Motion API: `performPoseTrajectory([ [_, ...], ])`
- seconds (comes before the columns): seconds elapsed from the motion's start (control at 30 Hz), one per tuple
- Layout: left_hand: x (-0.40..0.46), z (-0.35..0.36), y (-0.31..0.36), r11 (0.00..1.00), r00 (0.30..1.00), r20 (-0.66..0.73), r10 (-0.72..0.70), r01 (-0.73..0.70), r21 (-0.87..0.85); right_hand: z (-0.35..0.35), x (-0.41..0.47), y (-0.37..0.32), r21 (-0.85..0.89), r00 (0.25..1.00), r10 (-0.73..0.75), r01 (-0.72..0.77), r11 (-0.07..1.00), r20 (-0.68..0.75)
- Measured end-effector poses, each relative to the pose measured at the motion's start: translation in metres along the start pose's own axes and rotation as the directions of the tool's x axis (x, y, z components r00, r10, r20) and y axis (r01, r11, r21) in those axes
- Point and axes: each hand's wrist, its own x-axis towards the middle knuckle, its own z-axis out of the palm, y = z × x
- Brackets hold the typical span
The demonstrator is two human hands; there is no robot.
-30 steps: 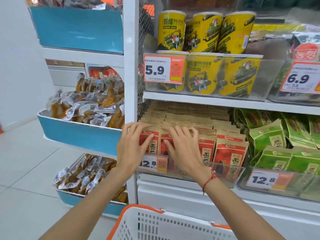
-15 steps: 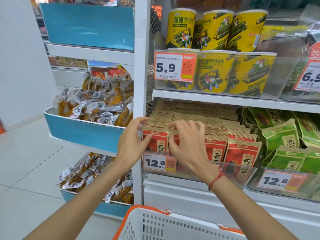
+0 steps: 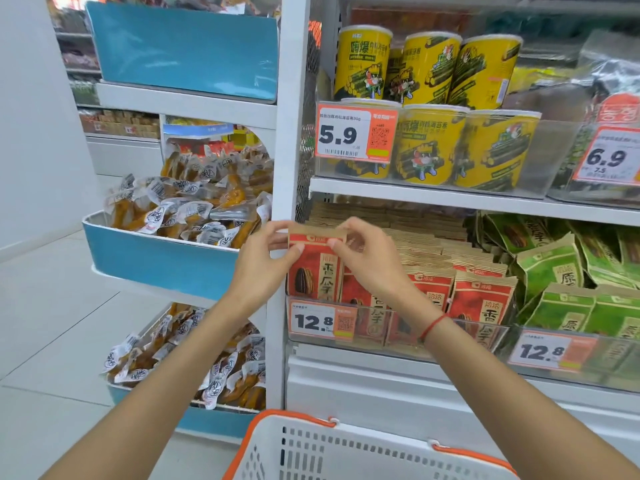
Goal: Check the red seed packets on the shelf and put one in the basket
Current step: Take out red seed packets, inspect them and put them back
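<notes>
- "5.9" on orange price tag point(image 3: 356, 133) before yellow tubs point(image 3: 429, 147).
- "12.8" on tag point(image 3: 322, 322) under red packets point(image 3: 481, 299); again on tag point(image 3: 550, 351) under green packets point(image 3: 568, 306).
- "6.9", small "7.5" on far-right tag point(image 3: 609, 157).
- "香瓜子" on lifted red packet point(image 3: 317, 271).

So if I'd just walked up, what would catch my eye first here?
Probably both hands, left hand and right hand, pinching the top of one red seed packet raised above its row. Next, the yellow tubs on the shelf above, and the white basket waiting below.
</notes>
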Motion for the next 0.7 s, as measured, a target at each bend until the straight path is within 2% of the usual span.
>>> performPoseTrajectory([
  [0.07, 0.0, -0.001, 0.003, 1.0, 0.999, 0.026, 0.019, -0.018, -0.012, -0.006, 0.003, -0.005, 0.144, 0.998, -0.036, 0.044, 0.989, -0.053],
  [0.13, -0.004, -0.002, 0.008, 0.997, 0.997, 0.003, 0.075, -0.075, 0.006, -0.012, 0.001, -0.009, 0.212, 0.988, -0.087, 0.112, 0.971, -0.126],
  [0.3, -0.021, -0.002, 0.046, 0.961, 0.938, -0.223, 0.264, -0.276, -0.024, -0.037, -0.01, -0.035, 0.389, 0.968, -0.123, 0.202, 0.899, -0.219],
  [0.37, -0.028, -0.003, 0.062, 0.958, 0.931, -0.25, 0.264, -0.284, -0.047, -0.045, -0.019, -0.043, 0.422, 0.985, -0.082, 0.14, 0.896, -0.152],
  [0.5, -0.047, 0.006, 0.061, 0.975, 0.977, -0.14, 0.161, -0.18, -0.131, -0.045, -0.059, -0.03, 0.539, 0.994, 0.054, -0.1, 0.836, 0.1],
  [0.7, -0.096, 0.034, 0.026, 0.99, 0.992, -0.12, -0.043, 0.026, -0.14, -0.025, -0.121, 0.017, 0.532, 0.906, 0.2, -0.386, 0.753, 0.374],
])
